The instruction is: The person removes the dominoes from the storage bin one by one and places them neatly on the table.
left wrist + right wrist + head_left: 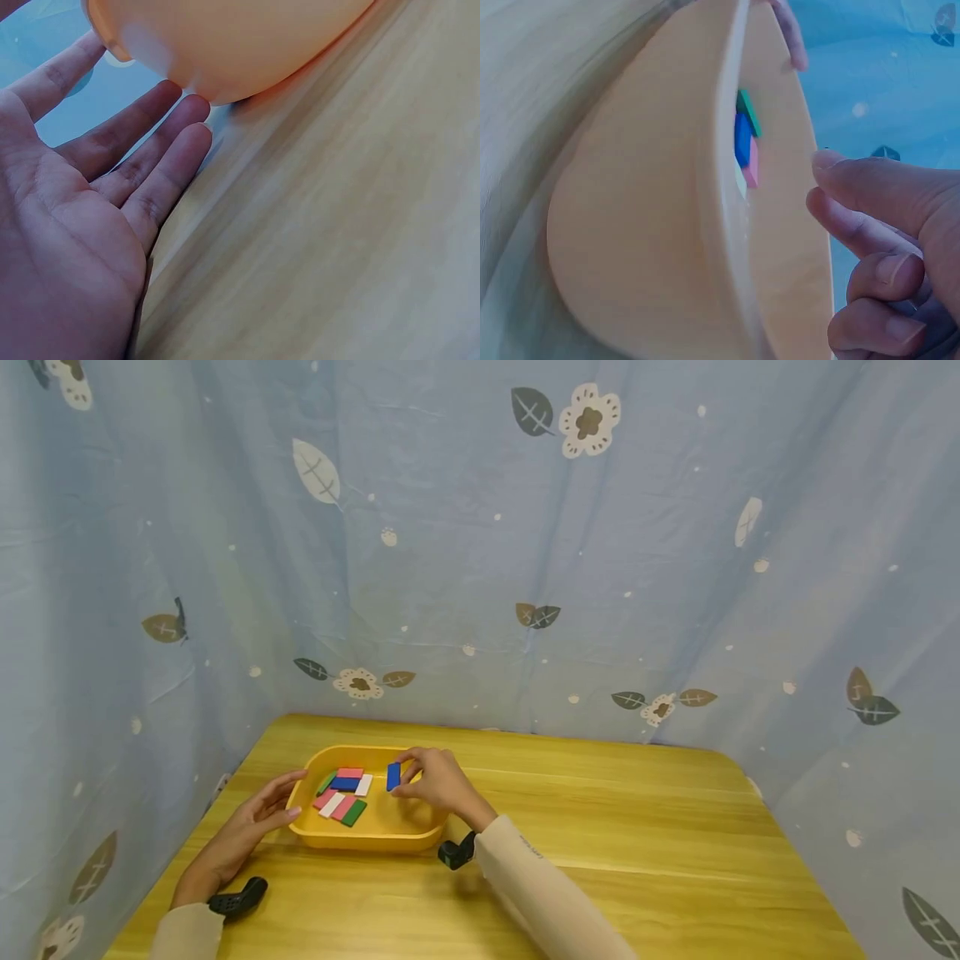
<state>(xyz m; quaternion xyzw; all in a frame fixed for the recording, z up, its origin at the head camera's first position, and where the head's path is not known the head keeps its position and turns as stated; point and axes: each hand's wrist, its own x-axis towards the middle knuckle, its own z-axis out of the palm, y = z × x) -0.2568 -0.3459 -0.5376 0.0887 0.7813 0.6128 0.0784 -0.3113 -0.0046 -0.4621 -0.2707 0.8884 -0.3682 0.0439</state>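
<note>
In the head view, my right hand [438, 783] is over the right part of a yellow plastic tray [367, 842], pinching a blue block [393, 776] upright between thumb and fingertips. The right wrist view hides this block, though thumb and curled fingers [885, 274] show beside the tray wall. Flat blocks lie at the tray's left: a light green block [327, 783], another blue block [345, 783], a dark green block [354, 812], plus several pink and white ones. My left hand [247, 827] rests at the tray's left end, its loosely extended fingers [176, 161] against the outer wall.
The tray stands on a yellow wood-grain table [600, 827], toward its left side. A blue curtain [480, 568] with leaf and flower prints hangs behind and along both sides. Each wrist wears a black device [238, 899].
</note>
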